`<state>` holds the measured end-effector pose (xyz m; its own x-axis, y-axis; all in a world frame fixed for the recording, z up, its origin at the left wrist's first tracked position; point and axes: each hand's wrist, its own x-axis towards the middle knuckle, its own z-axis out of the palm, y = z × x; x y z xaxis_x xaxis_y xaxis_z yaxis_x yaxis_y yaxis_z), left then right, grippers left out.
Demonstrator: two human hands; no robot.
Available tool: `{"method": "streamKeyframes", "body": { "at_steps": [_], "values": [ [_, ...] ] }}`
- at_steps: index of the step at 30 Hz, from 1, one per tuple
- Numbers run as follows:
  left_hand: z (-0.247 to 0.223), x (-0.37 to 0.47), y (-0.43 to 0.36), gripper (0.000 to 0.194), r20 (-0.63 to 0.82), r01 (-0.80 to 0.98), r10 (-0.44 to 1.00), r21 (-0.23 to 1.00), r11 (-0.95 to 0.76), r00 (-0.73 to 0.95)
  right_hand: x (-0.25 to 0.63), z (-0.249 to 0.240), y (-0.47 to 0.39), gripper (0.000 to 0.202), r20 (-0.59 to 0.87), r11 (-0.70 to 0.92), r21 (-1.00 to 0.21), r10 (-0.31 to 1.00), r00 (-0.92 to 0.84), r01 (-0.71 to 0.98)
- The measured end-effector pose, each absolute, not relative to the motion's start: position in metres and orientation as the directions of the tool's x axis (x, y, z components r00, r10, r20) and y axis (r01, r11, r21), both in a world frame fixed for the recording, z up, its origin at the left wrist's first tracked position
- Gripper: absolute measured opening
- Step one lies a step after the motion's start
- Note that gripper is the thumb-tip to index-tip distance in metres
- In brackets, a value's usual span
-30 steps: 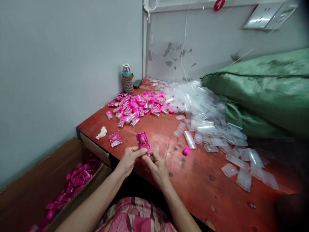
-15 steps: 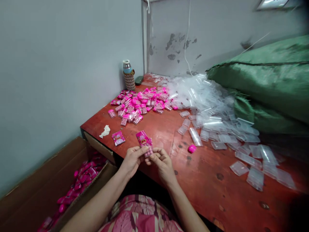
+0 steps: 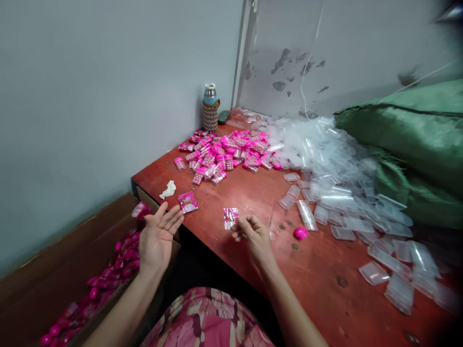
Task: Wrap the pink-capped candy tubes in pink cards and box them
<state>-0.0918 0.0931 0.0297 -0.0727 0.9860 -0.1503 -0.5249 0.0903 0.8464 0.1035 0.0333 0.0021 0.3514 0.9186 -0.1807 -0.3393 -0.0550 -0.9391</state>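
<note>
My left hand (image 3: 157, 241) is open, palm up and fingers stretched, over the edge of a cardboard box. Just beyond its thumb side, a blurred pink pack (image 3: 141, 210) hangs in the air above the box, apart from the palm. My right hand (image 3: 255, 236) is closed, its fingertips pinched at the right edge of a small shiny pink printed sachet (image 3: 230, 218) at the table's near side. A second pink printed sachet (image 3: 188, 202) lies flat to the left. A loose pink cap (image 3: 300, 233) rests right of my right hand.
Pink-capped clear bottles of small balls (image 3: 217, 161) are heaped on the red table (image 3: 253, 193). Empty clear containers (image 3: 336, 193) spread rightward beside a green sack (image 3: 415, 144). A flask (image 3: 210, 111) stands by the wall. The cardboard box (image 3: 36, 279) holds many pink packs.
My hands have parted. The left has moved left to the box and opened, and the pink pack has left it. My right hand has stayed near the table's edge. The view has shifted.
</note>
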Motion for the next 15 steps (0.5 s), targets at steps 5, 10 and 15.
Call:
{"method": "streamKeyframes", "body": {
  "at_steps": [5, 10, 15],
  "values": [
    [0.003, -0.046, 0.097, 0.039, -0.038, -0.026, 0.962, 0.999, 0.047, 0.270, 0.121, -0.004, 0.031, 0.024, -0.204, -0.092, -0.957, 0.889, 0.411, -0.277],
    [-0.025, -0.002, 0.104, 0.028, 0.096, 0.161, 0.919, 0.973, -0.168, 0.381, 0.123, -0.004, 0.022, 0.025, -0.195, -0.124, -0.974, 0.878, 0.436, -0.188],
    [-0.040, -0.006, 0.106, 0.020, 0.212, 0.248, 0.879, 0.908, -0.339, 0.428, 0.127, -0.012, 0.030, 0.023, -0.113, -0.131, -0.991, 0.846, 0.521, -0.003]
  ]
}}
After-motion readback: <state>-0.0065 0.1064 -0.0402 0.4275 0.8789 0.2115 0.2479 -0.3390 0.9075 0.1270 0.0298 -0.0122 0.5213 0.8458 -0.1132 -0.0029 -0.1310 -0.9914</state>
